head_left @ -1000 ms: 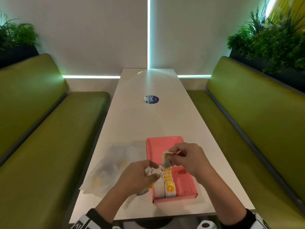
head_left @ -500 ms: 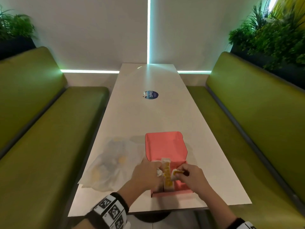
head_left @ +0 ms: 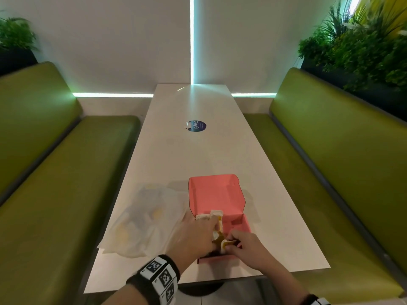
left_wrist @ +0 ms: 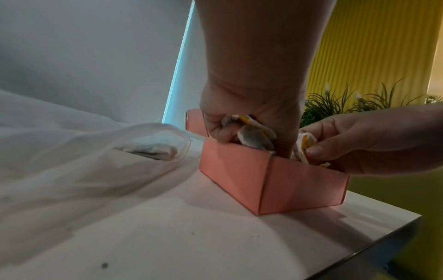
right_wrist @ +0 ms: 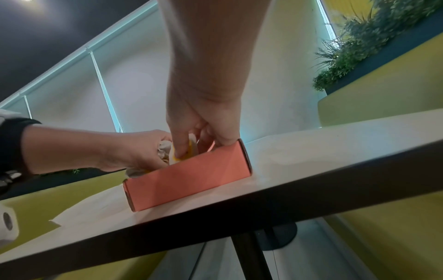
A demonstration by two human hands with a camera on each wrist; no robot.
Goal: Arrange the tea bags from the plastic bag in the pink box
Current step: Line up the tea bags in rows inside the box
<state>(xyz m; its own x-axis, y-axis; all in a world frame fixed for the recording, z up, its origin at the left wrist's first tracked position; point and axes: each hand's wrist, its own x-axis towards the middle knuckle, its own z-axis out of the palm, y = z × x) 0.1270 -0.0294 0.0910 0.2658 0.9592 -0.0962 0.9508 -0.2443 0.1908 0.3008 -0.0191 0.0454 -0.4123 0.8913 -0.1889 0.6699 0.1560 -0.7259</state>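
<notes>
Nearest the viewer, the right hand (head_left: 248, 249) is pinching one tea bag (left_wrist: 304, 145) between thumb and fingertips and lowering it into the near end of the pink box (head_left: 246, 225), while the left hand (head_left: 193, 236) is curling its fingers round a small bunch of tea bags (left_wrist: 251, 132) just above the box's left wall. To do this step well, the single bag is probably best slid in upright, flush against those already standing, with the left hand steadying the row so none tips. Counted: one box, its lid (head_left: 214, 194) standing open at the far side; one plastic bag (head_left: 145, 221) lying just left of the box on the white table (head_left: 198, 155); two hands. How many tea bags are in the box, the bunch or the plastic bag cannot be told, as hands and film are hiding them. Farther off is lying one round blue sticker (head_left: 195, 125).
</notes>
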